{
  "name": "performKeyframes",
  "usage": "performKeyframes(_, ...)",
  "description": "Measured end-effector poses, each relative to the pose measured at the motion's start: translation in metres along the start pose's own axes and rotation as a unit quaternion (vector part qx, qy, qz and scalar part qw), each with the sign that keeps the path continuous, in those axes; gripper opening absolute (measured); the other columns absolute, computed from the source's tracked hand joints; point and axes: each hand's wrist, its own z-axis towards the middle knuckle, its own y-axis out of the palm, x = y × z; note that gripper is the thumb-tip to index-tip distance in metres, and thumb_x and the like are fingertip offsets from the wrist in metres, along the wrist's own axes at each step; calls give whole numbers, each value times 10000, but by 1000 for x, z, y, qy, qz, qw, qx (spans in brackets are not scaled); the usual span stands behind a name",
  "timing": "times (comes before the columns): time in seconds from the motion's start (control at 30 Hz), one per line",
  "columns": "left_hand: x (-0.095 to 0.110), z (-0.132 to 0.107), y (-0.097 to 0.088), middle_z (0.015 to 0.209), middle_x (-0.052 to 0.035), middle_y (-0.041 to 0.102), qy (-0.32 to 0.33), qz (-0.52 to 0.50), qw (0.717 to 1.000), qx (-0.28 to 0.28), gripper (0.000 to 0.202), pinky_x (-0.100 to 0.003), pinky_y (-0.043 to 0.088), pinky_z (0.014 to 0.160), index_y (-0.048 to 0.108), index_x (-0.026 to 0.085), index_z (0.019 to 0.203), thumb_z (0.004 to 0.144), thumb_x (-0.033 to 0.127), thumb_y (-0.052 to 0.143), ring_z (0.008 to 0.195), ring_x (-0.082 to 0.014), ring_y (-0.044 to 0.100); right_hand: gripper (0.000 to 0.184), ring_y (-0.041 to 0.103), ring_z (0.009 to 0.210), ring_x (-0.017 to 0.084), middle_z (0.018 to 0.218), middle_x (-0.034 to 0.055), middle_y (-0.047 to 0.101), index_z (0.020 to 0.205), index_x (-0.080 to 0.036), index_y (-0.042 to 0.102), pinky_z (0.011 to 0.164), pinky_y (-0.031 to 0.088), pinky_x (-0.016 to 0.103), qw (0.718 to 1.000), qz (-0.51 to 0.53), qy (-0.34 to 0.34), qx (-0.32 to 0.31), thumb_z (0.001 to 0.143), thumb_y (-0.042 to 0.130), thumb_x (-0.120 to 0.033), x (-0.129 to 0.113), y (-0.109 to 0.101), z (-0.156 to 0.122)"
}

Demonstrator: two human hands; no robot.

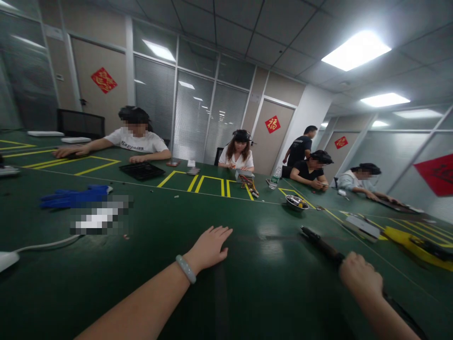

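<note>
My left hand (211,248) lies on the green tabletop (247,293) with its fingers stretched out and nothing in it. A pale bangle (186,269) circles that wrist. On the right, my right hand (361,277) is wrapped around the rear of a black electric screwdriver (323,245). The tool's tip points forward and left, and a dark cord seems to trail back beside my forearm. Between the two hands there is a stretch of green mat with a light reflection on it.
Blue gloves (76,196) and a blurred-out white object (101,217) lie to the left. Ahead are a metal bowl (296,203) of small parts, a water bottle (275,177) and a power supply with wires (245,176). A yellow tray (417,245) sits far right. Several people work around the table.
</note>
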Motion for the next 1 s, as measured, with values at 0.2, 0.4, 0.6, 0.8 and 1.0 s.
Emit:
performKeyframes(0.2,-8,-1,8,1480,-47,401,-7,-15,1000,8,480,-460,284,1118,367,271,1441,985,417,330,1376,-233,340,527,422,1307,262,1428,131,451,1367,-151,457,1082,332,407,959,85,-266,-51,917,402,-420,-198,-10,-41)
performKeyframes(0.4,-15,-2,17,1543,-79,260,38,12,997,-73,565,-469,209,1141,290,254,1472,940,363,444,1422,-260,224,568,290,1390,189,1493,45,377,1439,-233,365,1157,225,367,846,231,-468,-112,918,486,-424,-308,-7,-96)
performKeyframes(0.6,-19,1,23,1566,-86,182,52,54,990,-122,570,-461,150,1148,237,252,1491,954,350,399,1439,-273,152,608,235,1414,188,1534,19,293,1479,-269,276,1176,180,397,801,289,-481,-208,931,465,-452,-311,4,-100)
performKeyframes(0.8,-21,1,30,1568,-61,187,62,65,990,-105,542,-450,122,1149,249,275,1485,967,364,382,1445,-259,124,645,205,1425,187,1545,6,268,1481,-298,265,1180,168,396,785,316,-477,-238,909,509,-470,-303,1,-95)
performKeyframes(1.0,-18,0,27,1561,-71,206,60,65,991,-95,518,-447,140,1143,270,267,1480,980,375,350,1438,-258,161,683,199,1427,206,1545,24,267,1477,-295,275,1175,168,426,775,333,-475,-252,882,558,-473,-301,4,-91)
